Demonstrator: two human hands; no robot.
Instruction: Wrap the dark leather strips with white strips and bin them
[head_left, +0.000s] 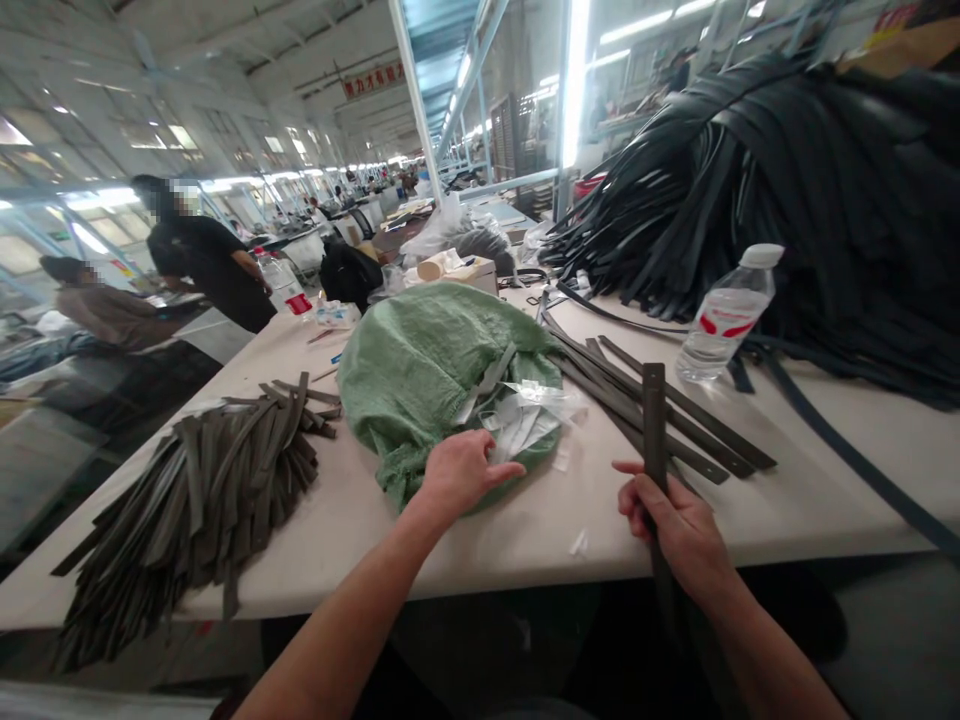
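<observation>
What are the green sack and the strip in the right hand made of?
Green sack: probably woven plastic, faintly glossy, judging by its crinkled folds. Strip in the right hand: perhaps leather or a synthetic; it looks dark, matte and straight-edged.

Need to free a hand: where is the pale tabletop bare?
Bare tabletop lies right of the right hand, between flat brown strips and a long black strap; also between the fanned brown strip pile and green woven sack. Behind the sack is crowded.
</observation>
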